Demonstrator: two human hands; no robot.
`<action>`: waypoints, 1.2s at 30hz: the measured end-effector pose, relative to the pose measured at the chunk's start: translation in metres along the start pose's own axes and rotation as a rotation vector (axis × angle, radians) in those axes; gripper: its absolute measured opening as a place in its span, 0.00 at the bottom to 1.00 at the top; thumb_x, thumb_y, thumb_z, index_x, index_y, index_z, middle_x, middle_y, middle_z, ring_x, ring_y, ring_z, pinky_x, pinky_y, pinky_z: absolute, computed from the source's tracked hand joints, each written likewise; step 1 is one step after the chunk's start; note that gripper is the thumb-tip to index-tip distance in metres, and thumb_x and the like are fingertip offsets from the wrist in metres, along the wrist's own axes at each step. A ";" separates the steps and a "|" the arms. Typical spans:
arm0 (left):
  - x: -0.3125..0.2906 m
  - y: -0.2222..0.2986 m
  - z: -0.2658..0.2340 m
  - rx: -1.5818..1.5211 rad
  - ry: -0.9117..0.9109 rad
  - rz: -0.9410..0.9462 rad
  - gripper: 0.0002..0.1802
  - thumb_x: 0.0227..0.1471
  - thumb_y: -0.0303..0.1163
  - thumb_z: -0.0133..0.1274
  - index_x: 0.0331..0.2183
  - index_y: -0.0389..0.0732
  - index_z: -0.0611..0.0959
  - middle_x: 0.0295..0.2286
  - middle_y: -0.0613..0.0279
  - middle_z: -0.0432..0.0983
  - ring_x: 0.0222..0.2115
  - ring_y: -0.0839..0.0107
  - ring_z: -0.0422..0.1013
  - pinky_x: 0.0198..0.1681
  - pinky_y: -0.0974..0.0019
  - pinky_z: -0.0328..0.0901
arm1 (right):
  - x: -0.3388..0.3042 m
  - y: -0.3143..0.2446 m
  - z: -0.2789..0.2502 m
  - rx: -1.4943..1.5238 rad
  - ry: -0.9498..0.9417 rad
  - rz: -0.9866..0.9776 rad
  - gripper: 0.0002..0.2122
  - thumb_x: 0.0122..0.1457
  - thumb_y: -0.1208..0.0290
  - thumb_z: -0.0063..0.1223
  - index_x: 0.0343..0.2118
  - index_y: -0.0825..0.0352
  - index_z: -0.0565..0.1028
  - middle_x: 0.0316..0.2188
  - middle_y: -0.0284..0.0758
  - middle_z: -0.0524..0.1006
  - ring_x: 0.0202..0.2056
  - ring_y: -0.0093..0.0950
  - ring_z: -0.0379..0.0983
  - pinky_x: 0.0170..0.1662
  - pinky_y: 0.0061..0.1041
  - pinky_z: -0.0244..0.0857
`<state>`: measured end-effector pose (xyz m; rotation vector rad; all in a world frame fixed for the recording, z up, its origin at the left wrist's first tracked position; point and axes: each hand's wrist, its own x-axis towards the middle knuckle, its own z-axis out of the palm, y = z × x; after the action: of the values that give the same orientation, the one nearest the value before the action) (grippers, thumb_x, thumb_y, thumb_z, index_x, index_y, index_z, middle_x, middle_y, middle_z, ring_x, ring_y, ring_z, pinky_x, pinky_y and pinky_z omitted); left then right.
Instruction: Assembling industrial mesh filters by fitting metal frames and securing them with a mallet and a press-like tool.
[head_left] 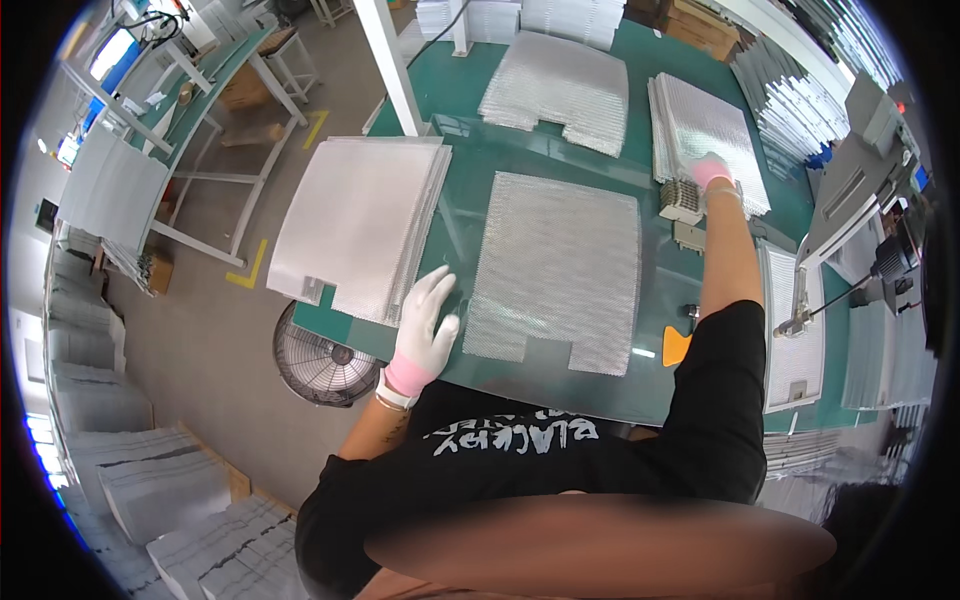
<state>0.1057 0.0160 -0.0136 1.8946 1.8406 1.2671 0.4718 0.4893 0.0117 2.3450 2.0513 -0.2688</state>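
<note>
My left hand is spread, empty, beside the mesh on the tabletop. Right hand is at the far-right stack; can't tell its grip. I'd separate one sheet, lift level, avoid creasing.

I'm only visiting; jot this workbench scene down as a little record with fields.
Surface: glossy green worktable
Centre: silvery mesh-textured rectangular sheet, near edge notched
Left hand: white-and-pink glove, fingers spread, beside whitish flat sheet stack
Right hand: gloved, at silvery textured sheet stack; grip unclear
Floor: round black fan
</note>
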 end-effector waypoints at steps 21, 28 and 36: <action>0.028 0.104 0.082 -1.168 0.258 -0.404 0.21 0.63 0.23 0.46 0.56 0.30 0.71 0.50 0.45 0.75 0.48 0.62 0.75 0.53 0.64 0.70 | -0.437 0.000 0.034 0.552 0.472 -0.723 0.39 0.39 0.60 0.71 0.58 0.61 0.69 0.66 0.57 0.52 0.67 0.67 0.36 0.65 0.64 0.37; 0.027 0.041 0.034 -0.790 -0.191 -0.552 0.32 0.52 0.24 0.60 0.58 0.31 0.70 0.48 0.50 0.77 0.46 0.69 0.75 0.45 0.69 0.72 | -0.403 0.044 0.024 0.764 0.072 -0.334 0.43 0.50 0.68 0.66 0.68 0.67 0.55 0.34 0.42 0.79 0.31 0.36 0.77 0.37 0.28 0.71; 0.017 0.026 0.050 0.316 -0.210 -0.170 0.50 0.40 0.46 0.69 0.61 0.40 0.66 0.40 0.49 0.73 0.41 0.52 0.72 0.45 0.57 0.70 | -0.388 0.033 0.072 0.631 0.054 -0.318 0.41 0.51 0.63 0.63 0.67 0.65 0.55 0.27 0.45 0.79 0.29 0.44 0.77 0.35 0.36 0.71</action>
<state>0.1564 0.0460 -0.0192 1.8814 2.1291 0.7285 0.4477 0.0944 -0.0094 2.2925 2.6695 -1.0021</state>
